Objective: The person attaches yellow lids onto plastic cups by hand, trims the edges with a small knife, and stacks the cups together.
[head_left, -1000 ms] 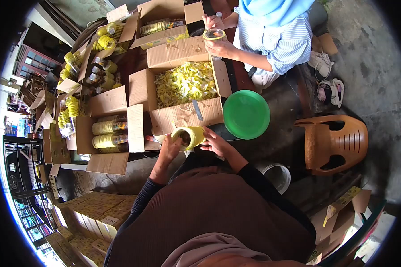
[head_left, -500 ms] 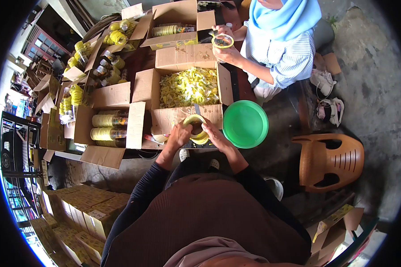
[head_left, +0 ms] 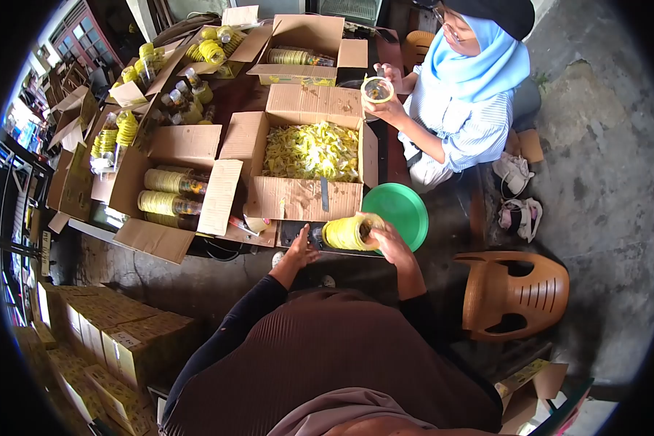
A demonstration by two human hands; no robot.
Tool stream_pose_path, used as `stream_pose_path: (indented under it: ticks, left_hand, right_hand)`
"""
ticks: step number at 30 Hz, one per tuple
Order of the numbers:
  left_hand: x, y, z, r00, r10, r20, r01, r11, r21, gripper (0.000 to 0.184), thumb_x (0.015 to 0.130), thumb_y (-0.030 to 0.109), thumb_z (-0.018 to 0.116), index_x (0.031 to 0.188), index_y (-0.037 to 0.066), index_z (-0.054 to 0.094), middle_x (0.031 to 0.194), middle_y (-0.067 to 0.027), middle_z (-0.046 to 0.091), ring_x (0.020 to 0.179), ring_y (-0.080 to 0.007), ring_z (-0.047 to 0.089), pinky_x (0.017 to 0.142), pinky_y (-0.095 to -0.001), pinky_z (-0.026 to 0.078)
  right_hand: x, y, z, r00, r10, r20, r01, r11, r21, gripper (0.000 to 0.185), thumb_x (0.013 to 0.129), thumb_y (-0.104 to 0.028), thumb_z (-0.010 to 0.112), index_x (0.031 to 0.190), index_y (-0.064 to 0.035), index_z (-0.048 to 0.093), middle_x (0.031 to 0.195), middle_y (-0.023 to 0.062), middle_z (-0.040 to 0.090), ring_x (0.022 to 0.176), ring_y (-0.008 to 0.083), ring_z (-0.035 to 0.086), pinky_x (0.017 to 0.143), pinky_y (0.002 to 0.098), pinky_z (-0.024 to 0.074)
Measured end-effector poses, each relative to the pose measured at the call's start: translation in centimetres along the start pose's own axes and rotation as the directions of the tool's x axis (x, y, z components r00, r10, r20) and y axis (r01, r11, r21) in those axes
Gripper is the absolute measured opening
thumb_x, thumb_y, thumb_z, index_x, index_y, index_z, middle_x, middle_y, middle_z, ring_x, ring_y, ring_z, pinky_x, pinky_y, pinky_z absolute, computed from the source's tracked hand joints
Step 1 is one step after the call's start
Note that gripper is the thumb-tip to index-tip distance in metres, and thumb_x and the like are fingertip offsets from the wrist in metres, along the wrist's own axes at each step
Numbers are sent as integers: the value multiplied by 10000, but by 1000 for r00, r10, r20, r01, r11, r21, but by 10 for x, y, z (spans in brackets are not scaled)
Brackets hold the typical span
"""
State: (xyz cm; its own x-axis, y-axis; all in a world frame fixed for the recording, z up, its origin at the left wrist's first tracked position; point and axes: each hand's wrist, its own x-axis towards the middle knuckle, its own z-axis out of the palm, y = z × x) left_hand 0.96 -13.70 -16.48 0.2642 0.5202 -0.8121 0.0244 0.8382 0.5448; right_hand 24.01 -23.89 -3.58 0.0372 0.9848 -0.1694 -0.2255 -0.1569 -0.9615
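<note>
A stack of clear plastic cups with yellow rims (head_left: 345, 233) is tipped onto its side in front of me. My right hand (head_left: 391, 245) grips its right end, with the fingers at the open mouth of the end cup. Near the stack's left end, my left hand (head_left: 299, 251) is open with the fingers apart; the stack's narrow end shows just beyond it. Directly behind the stack stands an open cardboard box (head_left: 305, 201) filled with yellow-and-white scraps (head_left: 312, 151). A green basin (head_left: 403, 211) sits behind my right hand.
At left, an open carton (head_left: 134, 189) holds more cup stacks (head_left: 168, 202); another carton (head_left: 298, 75) stands behind. Across the table a person (head_left: 461, 109) holds a cup (head_left: 378, 90). A brown plastic chair (head_left: 516, 294) is at right. Closed cartons (head_left: 116, 320) are piled at lower left.
The cup stack has gone from upright, between both hands, to lying sideways in my right hand. My left hand has come off it and opened. The view has shifted slightly.
</note>
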Motion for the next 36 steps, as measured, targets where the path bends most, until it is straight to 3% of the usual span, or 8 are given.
stream_pose_path:
  ticks: [1,3,5,10,17,23,26,36]
  left_hand:
    - [4,-6,4,965,-263,14,262,953,-151,812,823,708,557,1355,111,424,1158,-136,541,1060,-348,555,879,-483,495]
    - [2,-15,6,919,-331,212,380,889,-257,780,854,690,527,1333,78,457,1205,-144,564,1101,-336,557,926,-475,478]
    - [-8,-24,19,864,52,501,194,884,-425,749,903,678,436,1289,41,510,1176,-136,604,1087,-296,586,931,-461,480]
    - [-18,-36,18,892,246,380,73,751,-656,184,941,325,582,943,142,594,947,-62,681,857,-225,661,768,-412,527]
    - [-115,16,26,906,391,161,-158,666,-729,212,902,300,672,993,139,569,972,-104,666,924,-258,640,813,-429,516]
    - [-159,88,47,807,548,222,-265,670,-693,310,875,279,707,1099,125,556,932,-46,629,1027,-287,618,859,-441,510]
    - [-182,107,59,758,607,240,-365,699,-615,312,846,279,715,1039,89,560,924,-34,603,1028,-265,612,794,-410,535]
    - [-214,113,82,770,557,310,-285,736,-614,263,862,278,689,976,78,563,932,-32,609,1049,-229,600,818,-395,517]
  right_hand:
    - [-7,0,3,1000,5,2,-5,1000,-11,479,901,-38,465,1379,-14,462,1265,113,562,1164,202,568,992,372,476]
    - [-22,0,13,998,-38,57,22,966,258,494,857,18,433,1349,30,480,1316,133,546,1224,214,533,1066,353,408]
    - [-32,12,15,998,-63,31,55,973,226,526,810,66,411,1331,63,481,1369,168,522,1282,257,492,1098,385,376]
    - [-59,-6,19,994,104,29,-107,941,320,516,819,125,462,1326,41,511,1360,168,532,1254,272,526,1064,384,418]
    - [-84,-20,15,979,201,-45,-204,977,-65,464,856,-9,668,1305,29,555,1255,118,623,1146,189,592,999,318,466]
    - [-86,-51,61,965,-208,-157,167,956,-242,395,848,-47,679,1222,55,602,1221,143,643,1092,202,632,955,310,491]
    - [-90,-76,81,848,-490,-203,331,788,-518,352,795,-28,688,1139,41,665,1121,146,690,1036,226,667,905,324,510]
    - [-109,-75,92,731,-551,-403,407,826,-391,325,849,10,641,1173,14,663,1114,152,689,1014,212,669,890,302,529]
